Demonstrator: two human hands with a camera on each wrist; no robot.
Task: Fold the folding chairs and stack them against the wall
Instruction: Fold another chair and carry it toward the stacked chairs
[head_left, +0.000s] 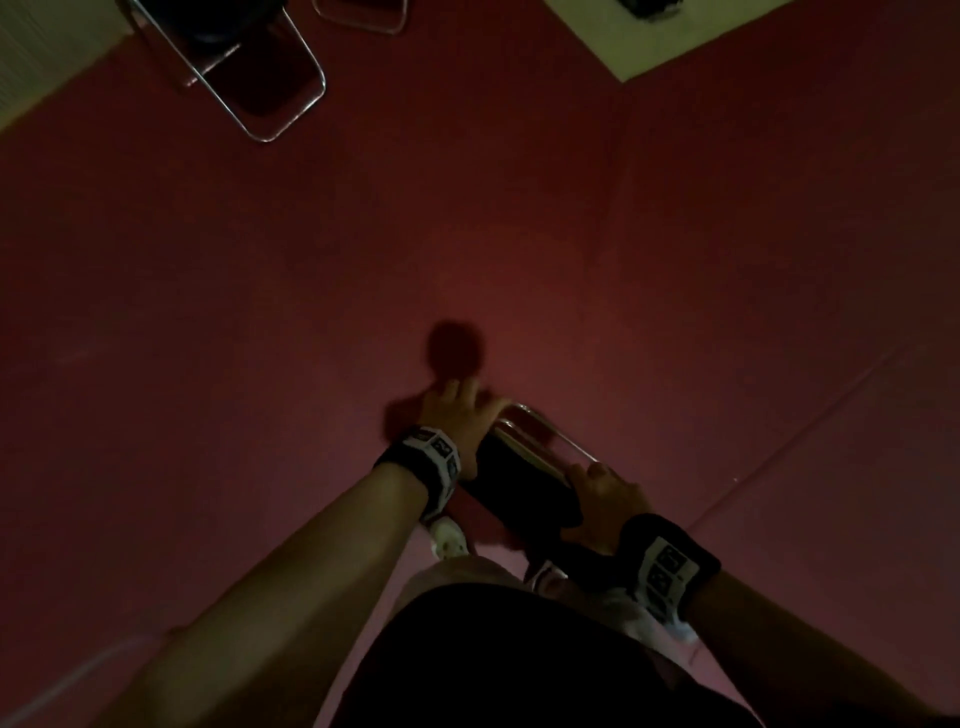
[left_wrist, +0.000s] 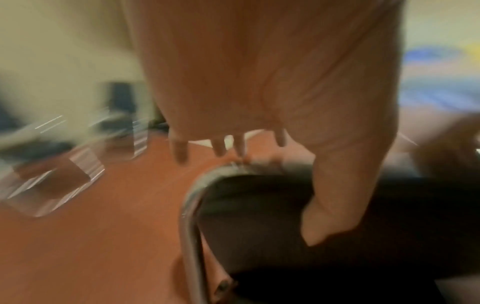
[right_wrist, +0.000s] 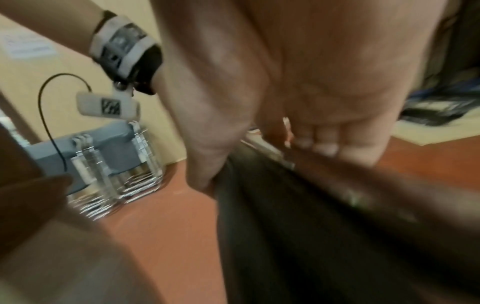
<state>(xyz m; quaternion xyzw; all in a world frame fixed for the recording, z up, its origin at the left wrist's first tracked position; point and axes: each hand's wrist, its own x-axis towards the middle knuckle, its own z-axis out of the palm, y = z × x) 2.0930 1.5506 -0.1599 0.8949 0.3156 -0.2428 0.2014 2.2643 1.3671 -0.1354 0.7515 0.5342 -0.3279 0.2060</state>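
I hold a folding chair (head_left: 519, 493) with a dark pad and chrome tube frame (head_left: 540, 431) upright in front of my legs. My left hand (head_left: 457, 415) holds its top left corner. In the left wrist view the fingers (left_wrist: 182, 148) reach over the curved frame (left_wrist: 192, 205) and the thumb lies on the dark pad. My right hand (head_left: 602, 499) grips the chair's right edge. In the right wrist view its fingers (right_wrist: 319, 146) curl over the rail while the thumb presses the dark pad (right_wrist: 285, 226). Both wrist views are blurred.
An unfolded chair (head_left: 249, 67) stands on the red floor (head_left: 467, 234) at the far left, another chair's frame (head_left: 363, 15) beside it. Several folded chairs (right_wrist: 111, 164) lean against a cream wall (right_wrist: 31, 78). My white shoe (head_left: 447, 540) is below the held chair.
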